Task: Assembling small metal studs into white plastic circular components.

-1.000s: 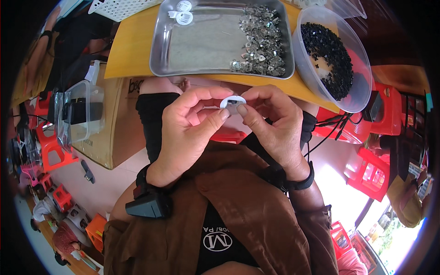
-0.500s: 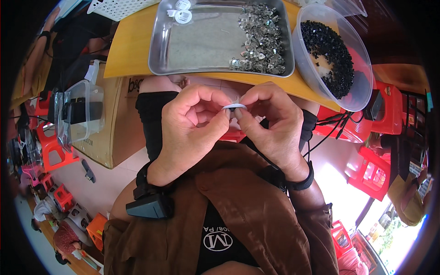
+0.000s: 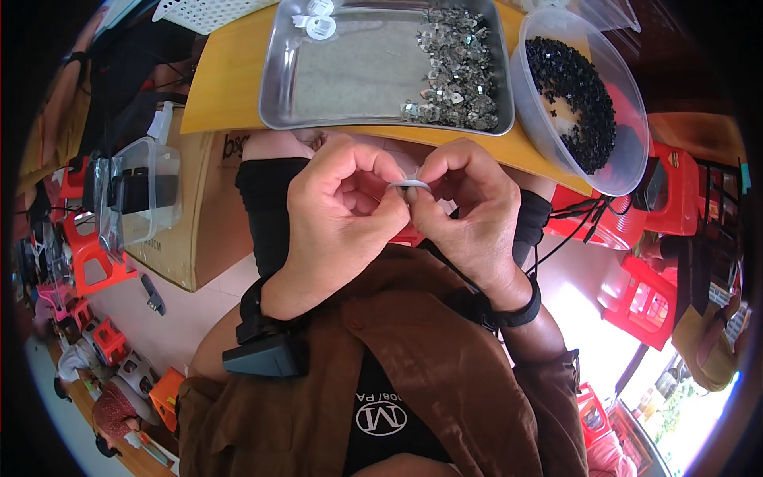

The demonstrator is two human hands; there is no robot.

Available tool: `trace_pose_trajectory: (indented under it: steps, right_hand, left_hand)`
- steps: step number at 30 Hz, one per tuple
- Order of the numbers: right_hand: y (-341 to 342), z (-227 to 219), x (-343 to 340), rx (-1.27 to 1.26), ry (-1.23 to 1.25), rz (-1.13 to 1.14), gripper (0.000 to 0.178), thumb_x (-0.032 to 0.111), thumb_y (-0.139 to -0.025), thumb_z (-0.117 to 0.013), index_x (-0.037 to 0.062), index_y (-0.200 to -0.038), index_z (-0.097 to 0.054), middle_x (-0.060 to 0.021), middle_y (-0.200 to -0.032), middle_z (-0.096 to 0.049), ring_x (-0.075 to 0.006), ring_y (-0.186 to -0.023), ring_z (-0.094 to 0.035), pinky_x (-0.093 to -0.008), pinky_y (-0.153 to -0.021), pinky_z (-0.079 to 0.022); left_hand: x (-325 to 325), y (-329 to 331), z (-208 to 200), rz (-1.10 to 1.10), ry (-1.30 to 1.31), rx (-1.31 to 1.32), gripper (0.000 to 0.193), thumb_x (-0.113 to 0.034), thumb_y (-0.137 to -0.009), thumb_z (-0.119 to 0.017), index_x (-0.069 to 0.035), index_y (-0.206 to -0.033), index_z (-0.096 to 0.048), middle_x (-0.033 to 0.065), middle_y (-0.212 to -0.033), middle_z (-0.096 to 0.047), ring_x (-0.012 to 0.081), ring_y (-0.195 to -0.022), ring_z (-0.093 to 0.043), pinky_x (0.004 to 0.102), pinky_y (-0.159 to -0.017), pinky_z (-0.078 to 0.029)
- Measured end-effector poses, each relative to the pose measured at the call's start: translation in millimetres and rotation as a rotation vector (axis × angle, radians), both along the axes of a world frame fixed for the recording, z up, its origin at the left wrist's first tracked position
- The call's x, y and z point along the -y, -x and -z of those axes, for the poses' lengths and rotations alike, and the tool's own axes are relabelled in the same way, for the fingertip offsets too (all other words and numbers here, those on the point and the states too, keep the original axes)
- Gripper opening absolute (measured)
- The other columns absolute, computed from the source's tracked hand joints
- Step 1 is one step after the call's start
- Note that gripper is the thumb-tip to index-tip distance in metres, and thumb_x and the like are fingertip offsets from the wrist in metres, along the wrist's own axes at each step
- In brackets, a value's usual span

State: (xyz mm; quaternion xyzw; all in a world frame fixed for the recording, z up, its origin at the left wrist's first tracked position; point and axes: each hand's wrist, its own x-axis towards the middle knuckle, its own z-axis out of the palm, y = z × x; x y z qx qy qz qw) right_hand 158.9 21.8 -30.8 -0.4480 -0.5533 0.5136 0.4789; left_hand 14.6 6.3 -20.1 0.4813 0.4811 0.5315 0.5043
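Observation:
Between my hands, just in front of the table's edge, is a small thin white disc, seen almost edge-on. My left hand pinches its left side between thumb and forefinger. Opposite it, my right hand pinches the right side the same way, and the two thumbs nearly meet under it. What lies under the disc is hidden by the thumbs. Beyond my hands, a metal tray holds a heap of small silvery metal parts on its right and a few white round pieces at its far left corner.
The tray stands on a yellow wooden table. At its right is a clear plastic tub with many tiny black parts. A cardboard box and a clear container stand at the left. Red stools and black cables are at the right.
My left thumb has shifted slightly right, nearer the right thumb, and the dark patch under the disc is now covered. Both hands keep their pinch on the disc.

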Motion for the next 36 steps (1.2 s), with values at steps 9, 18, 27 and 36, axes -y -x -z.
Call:
trace_pose_trajectory:
  steps: [9,18,27,36]
  right_hand:
    - [-0.9,1.4,-3.8,-0.184,0.145,-0.052,0.016,-0.004,-0.076,-0.065,-0.0002,-0.089,-0.056,-0.0026,-0.085,-0.061,-0.0055,-0.075,-0.059,-0.0197,-0.066,-0.049]
    - [-9.2,3.9,0.1,-0.005,0.041,-0.090,0.031,-0.006,-0.073,-0.070,0.0011,-0.102,-0.059,-0.0050,-0.090,-0.061,-0.0090,-0.077,-0.061,-0.0220,-0.068,-0.051]
    - [-12.2,-0.9,4.1,0.144,-0.091,-0.083,0.033,-0.005,-0.070,-0.070,0.0034,-0.101,-0.064,-0.0045,-0.077,-0.056,-0.0107,-0.064,-0.056,-0.0230,-0.059,-0.047]
    - [-12.6,-10.2,1.4,0.416,-0.394,-0.018,0.033,-0.002,-0.068,-0.070,0.0058,-0.099,-0.064,-0.0083,-0.087,-0.059,-0.0184,-0.070,-0.060,-0.0280,-0.061,-0.050]
  left_hand:
    - [-0.7,2.1,2.7,0.008,-0.161,-0.105,0.016,0.012,-0.078,-0.060,0.003,-0.089,-0.055,0.0046,-0.091,-0.056,0.0101,-0.078,-0.062,0.0209,-0.063,-0.055]
    - [4.9,11.6,2.8,0.125,0.311,0.443,0.023,-0.003,-0.090,-0.054,0.004,-0.112,-0.053,0.0125,-0.100,-0.060,0.0210,-0.091,-0.063,0.0365,-0.079,-0.058]
    - [4.8,18.0,0.9,0.193,0.349,0.466,0.020,-0.002,-0.090,-0.054,0.003,-0.109,-0.055,0.0126,-0.101,-0.060,0.0212,-0.089,-0.064,0.0379,-0.080,-0.057]
    - [6.4,16.4,-0.1,0.185,0.160,0.264,0.024,0.004,-0.085,-0.061,0.005,-0.108,-0.056,0.0090,-0.094,-0.062,0.0143,-0.087,-0.063,0.0263,-0.077,-0.054]
